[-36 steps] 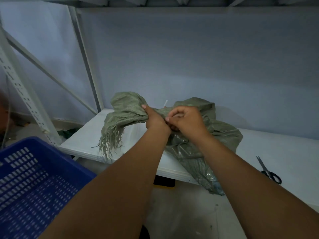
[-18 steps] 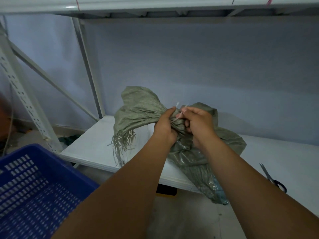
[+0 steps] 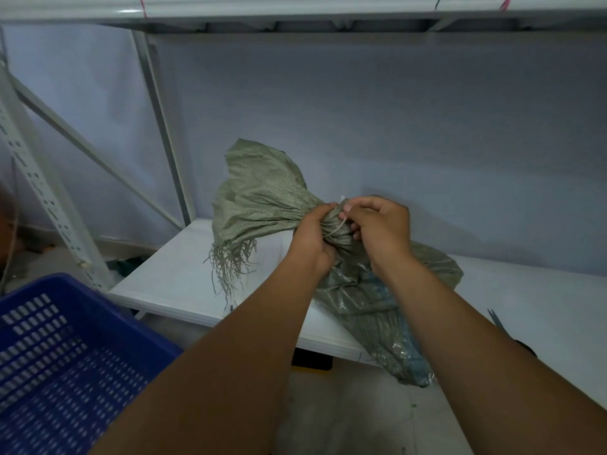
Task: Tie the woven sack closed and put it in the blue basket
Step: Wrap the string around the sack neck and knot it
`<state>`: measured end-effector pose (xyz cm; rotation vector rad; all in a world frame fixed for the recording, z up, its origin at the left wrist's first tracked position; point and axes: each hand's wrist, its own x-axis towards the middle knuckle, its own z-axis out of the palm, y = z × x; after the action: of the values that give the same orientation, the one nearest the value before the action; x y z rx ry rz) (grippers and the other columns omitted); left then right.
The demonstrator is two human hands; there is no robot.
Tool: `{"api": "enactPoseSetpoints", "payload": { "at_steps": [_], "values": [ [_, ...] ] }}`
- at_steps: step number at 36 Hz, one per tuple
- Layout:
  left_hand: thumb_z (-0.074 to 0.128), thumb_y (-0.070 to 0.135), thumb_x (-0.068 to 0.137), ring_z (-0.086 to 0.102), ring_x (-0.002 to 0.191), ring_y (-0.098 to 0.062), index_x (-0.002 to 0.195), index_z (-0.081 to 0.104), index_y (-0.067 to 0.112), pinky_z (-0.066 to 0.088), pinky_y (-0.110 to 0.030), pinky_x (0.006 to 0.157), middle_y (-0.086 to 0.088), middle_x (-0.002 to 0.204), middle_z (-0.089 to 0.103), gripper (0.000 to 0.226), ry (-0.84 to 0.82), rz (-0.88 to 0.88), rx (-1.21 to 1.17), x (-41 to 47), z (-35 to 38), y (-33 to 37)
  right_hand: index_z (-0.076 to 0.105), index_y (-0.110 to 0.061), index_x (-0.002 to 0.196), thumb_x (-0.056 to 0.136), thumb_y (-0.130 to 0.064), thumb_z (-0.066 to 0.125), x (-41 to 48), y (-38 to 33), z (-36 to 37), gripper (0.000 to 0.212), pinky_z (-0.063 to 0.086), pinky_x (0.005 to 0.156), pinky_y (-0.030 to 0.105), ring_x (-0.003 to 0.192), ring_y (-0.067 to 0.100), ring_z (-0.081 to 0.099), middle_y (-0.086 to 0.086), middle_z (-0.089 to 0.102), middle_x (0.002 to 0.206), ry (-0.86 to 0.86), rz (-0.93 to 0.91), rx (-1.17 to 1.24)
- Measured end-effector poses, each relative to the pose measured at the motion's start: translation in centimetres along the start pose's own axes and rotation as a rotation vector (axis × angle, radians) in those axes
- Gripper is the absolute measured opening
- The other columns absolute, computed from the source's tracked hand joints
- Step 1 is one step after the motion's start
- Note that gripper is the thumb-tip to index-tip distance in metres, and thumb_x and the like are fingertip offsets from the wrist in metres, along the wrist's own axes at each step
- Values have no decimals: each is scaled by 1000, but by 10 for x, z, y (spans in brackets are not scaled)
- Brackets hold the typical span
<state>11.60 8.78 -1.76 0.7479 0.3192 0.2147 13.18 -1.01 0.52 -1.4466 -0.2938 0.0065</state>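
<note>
One sack [image 3: 262, 205], left hand [image 3: 312, 239] gripping its neck, right hand [image 3: 382, 228] pinching one tie [image 3: 336, 225], one basket [image 3: 108, 302]

So the green woven sack [image 3: 262, 205] is lying on the white shelf [image 3: 170, 280], with its lower end drooping over the front edge; the left hand [image 3: 312, 238] grips the bunched neck, and the right hand [image 3: 381, 228] pinches a thin white tie [image 3: 338, 224] that's looped across that neck; the mouth fans out up and to the left, frayed threads dangling off it; the blue basket [image 3: 115, 310] sits lower left, apart from the shelf; the scissors [image 3: 496, 318] just peek out from behind the right forearm, on the shelf.
</note>
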Motion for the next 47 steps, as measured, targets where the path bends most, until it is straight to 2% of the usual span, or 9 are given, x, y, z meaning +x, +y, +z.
{"api": "enactPoseSetpoints", "payload": {
  "at_steps": [5,15,22,28,31,36,38,42,47],
  "values": [
    [52,16,96,63,56,-23,60,67,8,55,-27,60,-10,64,65,40,-42,-7,10,-3,1,1,76,-5,87,86,0,69,0,1,0,8,45,48,19,52,5,54,3,73,69,9,-13,-5],
    [51,12,94,60,50,-20,71,63,5,53,-23,52,-8,61,62,27,-45,20,9,-5,1,3,77,-7,88,88,-1,69,0,4,0,10,49,49,19,53,5,57,2,74,69,21,-26,-29],
    [51,11,93,60,51,-22,65,63,4,53,-24,53,-11,60,61,31,-49,23,35,-4,-1,3,75,-5,91,87,-2,71,1,5,1,7,50,51,21,52,4,59,3,76,70,44,-16,-43],
    [49,8,86,55,47,-23,64,53,4,51,-22,49,-13,59,55,23,-36,17,131,-4,1,5,69,-8,98,89,-2,71,1,2,-2,11,52,51,19,50,4,57,1,71,66,35,30,9],
    [56,8,73,54,48,-24,76,53,4,51,-26,50,-14,68,53,6,-13,25,138,0,-3,5,73,-9,85,89,0,69,0,2,-4,11,55,54,20,54,7,58,4,71,67,-26,106,9],
    [66,9,47,55,54,-25,83,51,7,50,-30,54,-15,75,52,39,39,52,194,9,-11,5,74,-8,79,90,-5,70,4,1,-6,12,55,54,23,55,12,59,6,72,65,-84,253,58],
    [66,8,47,56,55,-25,82,52,7,51,-30,55,-14,76,53,38,50,49,219,7,-10,5,72,-7,78,91,-8,70,4,0,-7,13,55,52,22,53,12,57,5,70,65,-98,285,66],
    [61,4,56,56,52,-24,70,53,6,51,-27,54,-12,66,56,16,77,75,246,1,-7,3,67,-10,83,95,-9,67,5,-3,-10,12,54,48,21,54,11,54,5,67,67,-136,364,49],
    [63,6,51,64,71,-29,85,62,3,55,-41,70,-16,80,61,35,69,78,312,6,-7,2,71,-17,83,93,-13,68,3,-3,-11,12,47,47,20,60,9,54,-1,65,72,-92,290,-79]
  ]
}}
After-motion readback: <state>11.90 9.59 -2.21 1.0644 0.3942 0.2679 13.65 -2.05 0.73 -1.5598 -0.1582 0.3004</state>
